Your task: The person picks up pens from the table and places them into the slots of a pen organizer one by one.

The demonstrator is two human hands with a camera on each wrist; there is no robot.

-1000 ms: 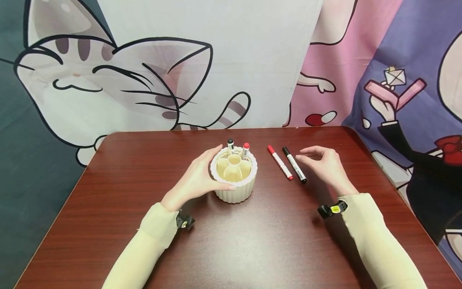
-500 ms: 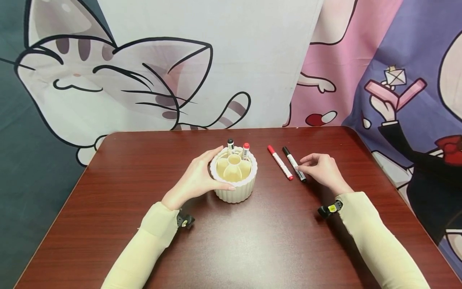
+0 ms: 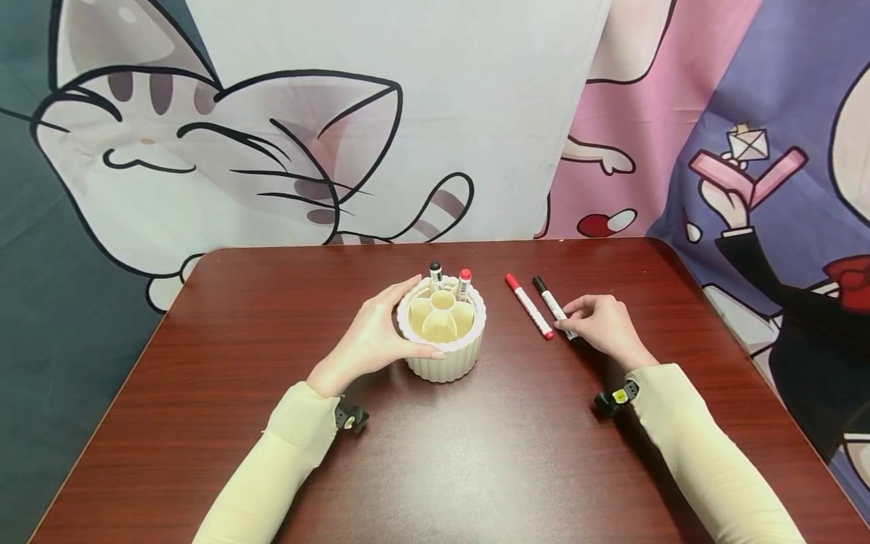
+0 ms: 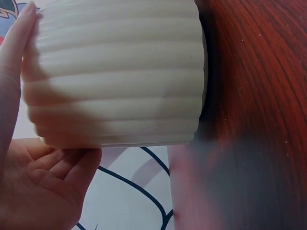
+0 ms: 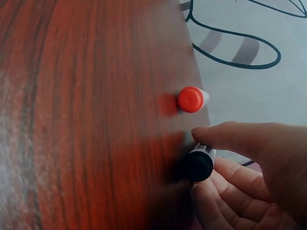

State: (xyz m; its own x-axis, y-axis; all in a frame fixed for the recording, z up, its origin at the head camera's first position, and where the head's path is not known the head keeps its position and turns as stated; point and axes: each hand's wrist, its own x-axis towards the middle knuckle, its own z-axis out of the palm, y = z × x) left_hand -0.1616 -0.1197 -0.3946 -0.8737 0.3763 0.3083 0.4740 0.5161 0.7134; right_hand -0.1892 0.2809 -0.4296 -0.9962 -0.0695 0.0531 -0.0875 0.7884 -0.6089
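A round, cream pen holder with a ribbed wall (image 3: pixel 445 368) stands upright on the table, divided into compartments. My left hand (image 3: pixel 370 332) grips its left side, thumb in front and fingers behind; the left wrist view has the ribbed wall close up. One black-capped marker (image 3: pixel 436 273) and one red-capped marker (image 3: pixel 464 284) stand in back compartments. To the right, a black marker (image 3: pixel 550 302) lies on the table, its near end pinched between the thumb and fingers of my right hand (image 3: pixel 603 326). A red marker (image 3: pixel 529 306) lies just left of it, untouched.
The dark red-brown wooden table (image 3: pixel 462 468) has its far edge against a printed cloth backdrop (image 3: pixel 503 113). Each wrist carries a small black camera on a strap. The right wrist view shows the red marker's end (image 5: pixel 191 99) close to my thumb.
My right hand has come down and slightly toward me, from beside the black marker onto its near end, and its fingers have closed on it. The left hand and pen holder stay put.
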